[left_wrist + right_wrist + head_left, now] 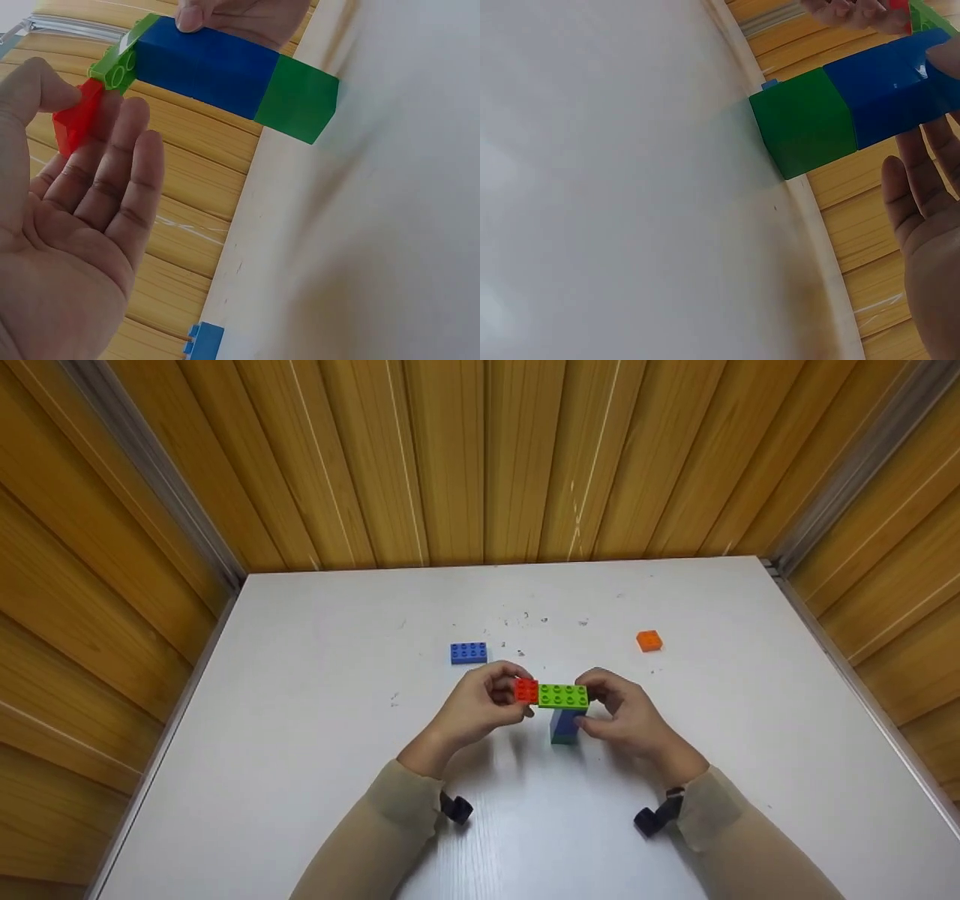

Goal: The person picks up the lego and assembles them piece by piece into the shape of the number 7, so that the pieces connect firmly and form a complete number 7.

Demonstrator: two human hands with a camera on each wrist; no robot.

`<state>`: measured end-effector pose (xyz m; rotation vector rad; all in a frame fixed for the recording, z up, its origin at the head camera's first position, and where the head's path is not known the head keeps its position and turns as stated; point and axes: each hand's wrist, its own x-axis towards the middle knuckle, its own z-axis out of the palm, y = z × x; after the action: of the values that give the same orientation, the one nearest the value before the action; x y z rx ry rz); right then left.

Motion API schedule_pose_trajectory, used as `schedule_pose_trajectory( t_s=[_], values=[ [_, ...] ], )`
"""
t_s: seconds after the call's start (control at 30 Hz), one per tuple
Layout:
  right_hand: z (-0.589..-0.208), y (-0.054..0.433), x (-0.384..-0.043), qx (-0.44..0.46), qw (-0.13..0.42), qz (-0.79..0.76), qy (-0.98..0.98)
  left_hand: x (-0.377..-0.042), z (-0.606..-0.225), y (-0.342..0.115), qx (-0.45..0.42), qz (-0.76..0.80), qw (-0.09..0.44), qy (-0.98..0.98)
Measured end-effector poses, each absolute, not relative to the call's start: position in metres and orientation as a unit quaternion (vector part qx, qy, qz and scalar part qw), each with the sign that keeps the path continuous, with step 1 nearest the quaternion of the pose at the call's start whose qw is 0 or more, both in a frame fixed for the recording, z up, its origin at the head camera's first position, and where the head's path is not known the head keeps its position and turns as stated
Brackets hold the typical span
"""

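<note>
My left hand [476,701] pinches a small red brick [526,691] between thumb and fingers. That brick meets the left end of a light green eight-stud brick [562,696], which lies across the top of an upright tower. Below it, the tower has a blue section [206,64] and a dark green brick [296,97] at its foot, on or close over the table. From the other side my right hand [626,716] grips the tower's upper part, its thumb against the blue in the right wrist view. The green brick juts out past the blue section toward the left.
A blue eight-stud brick [469,653] lies on the white table [315,720] beyond my left hand. Farther right sits a small orange brick [649,641]. Wood-patterned panels [517,465] stand at the back and both sides.
</note>
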<state>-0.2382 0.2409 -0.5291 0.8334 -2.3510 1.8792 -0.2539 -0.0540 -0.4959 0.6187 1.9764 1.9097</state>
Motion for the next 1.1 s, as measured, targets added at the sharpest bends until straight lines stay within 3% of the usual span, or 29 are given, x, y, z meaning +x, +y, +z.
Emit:
schedule_pose_trajectory(
  t_s=[0.67,1.1],
  values=[
    [-0.532,0.242,-0.240,0.288,0.012,0.608,-0.740,-0.249,-0.503,-0.043,0.178,0.726,0.201,0.633],
    [-0.530,0.243,-0.241,0.289,0.010,0.608,-0.740,-0.247,-0.499,-0.042,0.158,0.700,0.192,0.670]
  ],
)
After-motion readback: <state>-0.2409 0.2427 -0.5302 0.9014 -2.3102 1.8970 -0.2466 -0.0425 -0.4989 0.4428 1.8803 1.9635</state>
